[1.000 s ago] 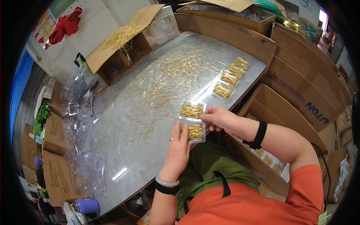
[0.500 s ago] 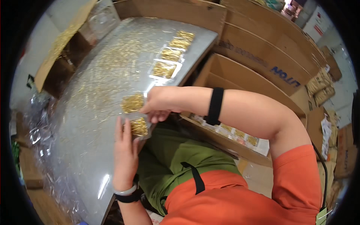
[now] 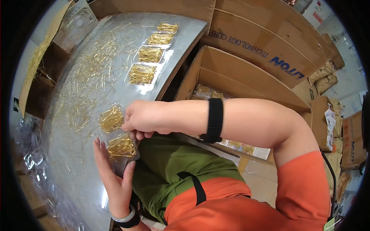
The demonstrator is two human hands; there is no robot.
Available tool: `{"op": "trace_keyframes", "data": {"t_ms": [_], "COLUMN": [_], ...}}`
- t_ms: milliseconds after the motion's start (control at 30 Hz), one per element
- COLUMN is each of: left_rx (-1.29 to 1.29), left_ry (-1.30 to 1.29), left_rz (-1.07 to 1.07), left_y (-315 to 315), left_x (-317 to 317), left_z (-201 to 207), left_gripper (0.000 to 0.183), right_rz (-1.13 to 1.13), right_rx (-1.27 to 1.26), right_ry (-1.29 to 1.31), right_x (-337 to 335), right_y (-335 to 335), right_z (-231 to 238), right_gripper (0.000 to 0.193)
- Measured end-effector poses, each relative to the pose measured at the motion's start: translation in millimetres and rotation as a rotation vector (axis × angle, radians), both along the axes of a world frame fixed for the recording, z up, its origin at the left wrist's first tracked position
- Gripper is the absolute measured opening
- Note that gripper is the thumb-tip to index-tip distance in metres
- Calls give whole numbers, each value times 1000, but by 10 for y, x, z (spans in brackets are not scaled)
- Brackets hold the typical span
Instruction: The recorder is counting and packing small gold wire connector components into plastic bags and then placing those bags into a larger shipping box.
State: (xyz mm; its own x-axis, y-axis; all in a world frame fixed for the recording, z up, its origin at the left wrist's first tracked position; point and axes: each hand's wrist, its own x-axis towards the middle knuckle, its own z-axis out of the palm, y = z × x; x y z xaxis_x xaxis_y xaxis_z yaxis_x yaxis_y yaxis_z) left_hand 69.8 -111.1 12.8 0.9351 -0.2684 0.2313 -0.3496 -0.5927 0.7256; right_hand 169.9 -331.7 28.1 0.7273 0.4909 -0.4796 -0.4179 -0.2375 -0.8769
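Note:
Two clear plastic trays filled with thin gold-coloured metal pins lie by the table's near edge: a nearer tray (image 3: 121, 148) and a farther tray (image 3: 111, 119). My left hand (image 3: 114, 184) is open around the nearer tray's left and lower side, its thumb and fingers apart. Over the right side of both trays, my right hand (image 3: 140, 117) is closed, thumb and fingers pinched together at their edges. What it pinches, if anything, is hidden under the fingers. Farther along the table edge stands a row of several filled trays (image 3: 142, 74).
Loose gold pins (image 3: 90, 69) are scattered over the grey table (image 3: 77, 169). Crumpled clear plastic (image 3: 32, 158) lies along its left edge. Right of the table stands an open cardboard box (image 3: 239, 81) with packs inside. A white fan (image 3: 81, 22) is at the far left.
The view has shifted, so the table and trays appear farther left. My left thumb has spread away from its fingers. My right hand stays by the two trays.

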Motion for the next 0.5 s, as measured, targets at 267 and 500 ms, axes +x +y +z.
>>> {"op": "trace_keyframes", "data": {"t_ms": [267, 500], "left_rx": [-165, -146], "left_ry": [150, 182], "left_rz": [-193, -290], "left_y": [-368, -615], "left_x": [-163, -196], "left_z": [196, 136], "left_gripper": [126, 118], "right_rz": [-34, -337], "right_rx": [99, 75], "right_ry": [-16, 86], "right_x": [-505, -1467], "right_y": [-909, -2241], "right_z": [185, 64], "right_gripper": [19, 19]}}
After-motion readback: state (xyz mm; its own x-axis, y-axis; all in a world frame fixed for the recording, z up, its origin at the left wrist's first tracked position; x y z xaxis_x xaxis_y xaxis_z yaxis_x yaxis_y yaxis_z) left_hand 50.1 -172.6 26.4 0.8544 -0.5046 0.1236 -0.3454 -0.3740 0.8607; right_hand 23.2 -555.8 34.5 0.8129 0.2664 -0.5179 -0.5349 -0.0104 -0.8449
